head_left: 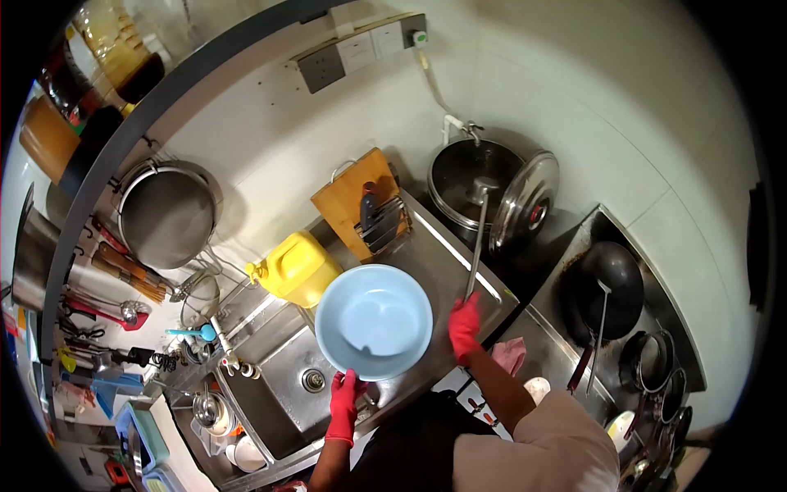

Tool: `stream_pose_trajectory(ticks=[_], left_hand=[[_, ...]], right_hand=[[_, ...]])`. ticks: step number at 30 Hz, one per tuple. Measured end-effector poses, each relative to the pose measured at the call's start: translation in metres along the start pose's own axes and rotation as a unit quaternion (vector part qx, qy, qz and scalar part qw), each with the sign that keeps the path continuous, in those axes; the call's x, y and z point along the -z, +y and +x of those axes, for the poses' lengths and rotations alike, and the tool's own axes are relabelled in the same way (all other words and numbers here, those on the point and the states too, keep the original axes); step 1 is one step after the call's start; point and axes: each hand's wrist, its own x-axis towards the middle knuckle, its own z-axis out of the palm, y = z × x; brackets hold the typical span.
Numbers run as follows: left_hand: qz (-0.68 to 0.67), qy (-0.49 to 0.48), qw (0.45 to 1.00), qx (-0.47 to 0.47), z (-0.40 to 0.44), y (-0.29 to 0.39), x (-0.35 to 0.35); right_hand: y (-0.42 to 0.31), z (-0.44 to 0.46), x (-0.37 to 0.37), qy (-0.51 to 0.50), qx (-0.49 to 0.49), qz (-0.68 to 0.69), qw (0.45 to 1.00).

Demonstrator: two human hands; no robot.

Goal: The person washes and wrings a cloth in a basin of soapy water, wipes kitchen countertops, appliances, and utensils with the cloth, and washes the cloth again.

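Observation:
My left hand (344, 403), in a red rubber glove, grips the near rim of a light blue plastic basin (375, 312). No contents are visible in the basin, which is over the steel counter beside the sink. My right hand (465, 330), gloved in red too, is closed around the lower end of a long-handled metal ladle (476, 250). The ladle's head is over the dark opening of a large metal pot (434, 187) under a wall tap (471, 131). Against the pot's right side leans its shiny lid (525, 205).
A yellow jug (299, 269) stands behind the basin, near a wooden cutting board (348, 197) and a knife rack (384, 225). The steel sink (287, 394) lies left. To the right are a wok (611, 287) and several pans. Strainers and utensils hang along the left wall.

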Motion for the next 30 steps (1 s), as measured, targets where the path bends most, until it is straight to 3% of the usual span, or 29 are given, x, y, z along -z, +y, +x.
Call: stream_pose_trajectory(ticks=[6,9,12,15,17,20,23,24,27,28,30], left_hand=[[-0.026,0.006,1.0,-0.003,0.018,-0.003,0.001],[-0.016,0.002,1.0,-0.008,0.022,-0.006,0.005],[-0.009,-0.008,1.0,-0.012,0.019,-0.002,0.01],[-0.01,-0.02,1.0,-0.009,0.021,-0.002,0.021],[-0.006,-0.016,1.0,-0.003,0.017,-0.004,0.025],[-0.003,-0.016,1.0,-0.002,0.009,-0.006,0.036],[0.011,-0.029,1.0,0.005,-0.004,-0.007,0.045],[0.027,-0.025,0.999,0.015,-0.009,-0.008,0.048],[0.07,0.079,0.99,-0.095,-0.015,-0.016,0.052],[0.076,0.089,0.981,-0.154,-0.016,-0.017,0.056],[0.092,0.105,0.953,-0.27,-0.015,-0.017,0.062]], right_hand=[[0.043,-0.069,0.007,-0.087,-0.04,-0.023,0.995],[0.056,-0.082,0.041,-0.12,0.058,0.066,0.989],[0.1,-0.089,0.061,-0.093,0.018,0.056,0.994],[0.123,-0.082,0.114,-0.02,-0.096,-0.018,0.995],[0.151,-0.063,0.129,0.093,-0.148,-0.093,0.98],[0.158,-0.043,0.145,0.122,-0.2,-0.155,0.96],[0.228,-0.017,0.127,-0.045,-0.168,-0.182,0.968],[0.215,-0.02,0.135,-0.032,-0.195,-0.176,0.964],[0.146,-0.016,0.174,-0.081,-0.171,-0.125,0.974],[0.123,-0.017,0.184,-0.069,-0.114,-0.146,0.98],[0.088,-0.018,0.208,-0.194,-0.05,-0.073,0.977]])
